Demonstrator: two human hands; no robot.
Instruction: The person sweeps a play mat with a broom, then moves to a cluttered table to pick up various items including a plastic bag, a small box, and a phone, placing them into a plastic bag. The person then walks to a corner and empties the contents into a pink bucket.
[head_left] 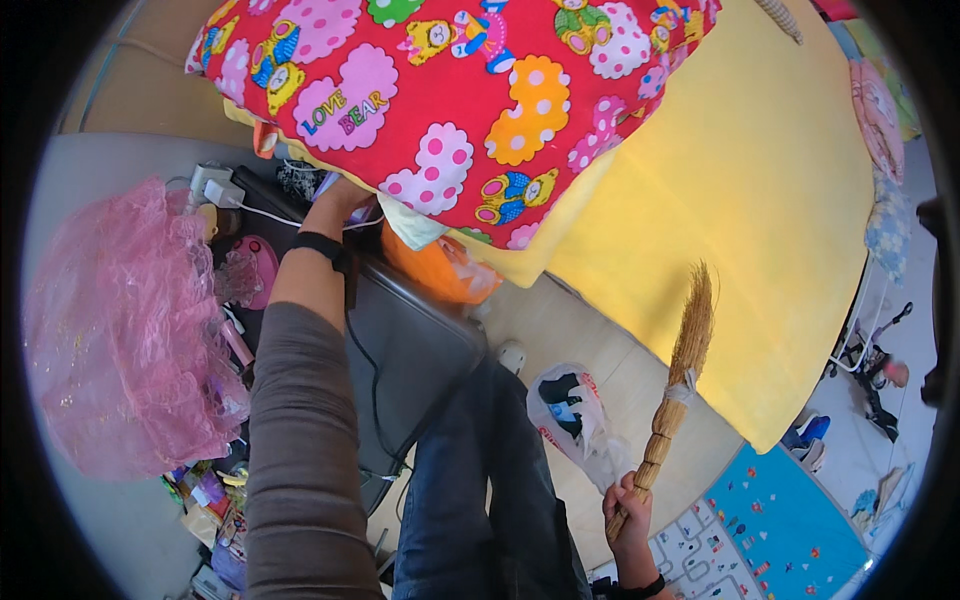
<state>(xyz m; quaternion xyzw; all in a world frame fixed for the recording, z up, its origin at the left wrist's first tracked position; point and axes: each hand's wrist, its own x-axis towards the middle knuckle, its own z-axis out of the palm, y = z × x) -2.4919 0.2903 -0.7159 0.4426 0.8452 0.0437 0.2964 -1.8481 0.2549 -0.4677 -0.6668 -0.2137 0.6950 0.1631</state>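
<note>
My right hand [630, 515] is closed round the handle of a straw hand broom [661, 435], whose bristles point up and away over the edge of the yellow bed cover [770, 180]. On the left, my left hand [343, 199] reaches to the edge of a red cushion [440, 100] printed with bears and dotted shapes. Its fingers are hidden there, so what they touch cannot be seen. A white cable [268, 213] runs close by the wrist. Beneath the cushion's edge hangs an orange plastic bag [435, 262], beside a pale cloth [413, 225].
A dark grey surface with a rounded corner [425, 325] lies between my left arm and legs. Pink lace fabric [125, 330] and a white plug adapter [222, 190] are at left. On the floor are a white plastic bag [592, 425] and a blue patterned mat [790, 510].
</note>
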